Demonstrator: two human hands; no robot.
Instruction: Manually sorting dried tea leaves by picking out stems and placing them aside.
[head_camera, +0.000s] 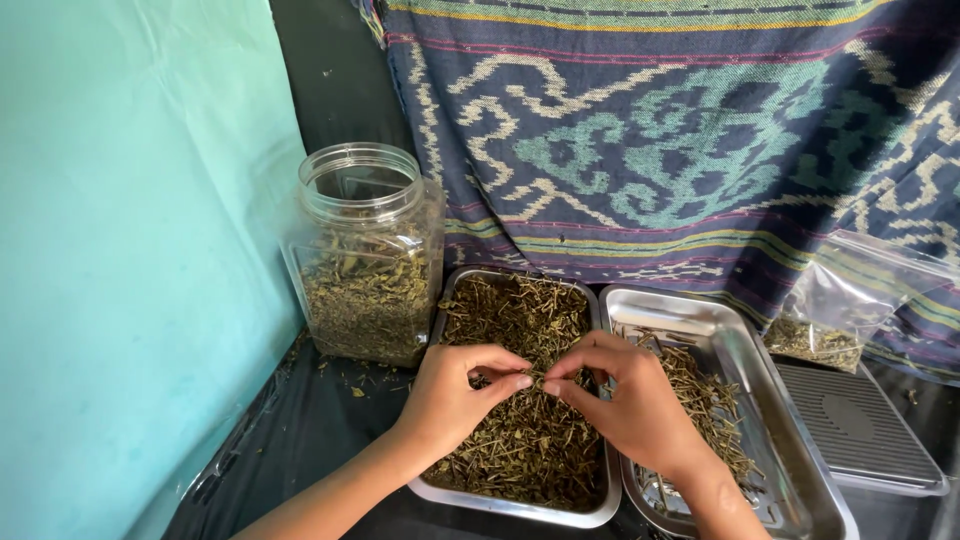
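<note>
- Left hand (450, 395) over the middle of the left metal tray (520, 505); thumb and forefinger drawn narrow, pinching a thin dried stem (533, 381) at its left end.
- Right hand (625, 400) meets it from the right; thumb and forefinger tips closed on the same stem's right end. Fingertips of both hands nearly touching, stem between them.
- Stem sits just above the heap of dried herb (520, 440) that fills the left tray; remaining fingers of both hands curl loosely over the heap.
- Right metal tray (745, 350), touching the left one, holds a thinner scatter of stems (705, 400) along its near-left part; bare metal at the far end.
- Clear plastic jar (365, 255), lid off, about half full of dried leaf, stands just left of and behind the left tray.
- Clear bag (830, 320) with some herb lies to the far right, against a patterned woven cloth (680, 140).
- Flat ribbed grey-topped device (860, 430) just right of the right tray.
</note>
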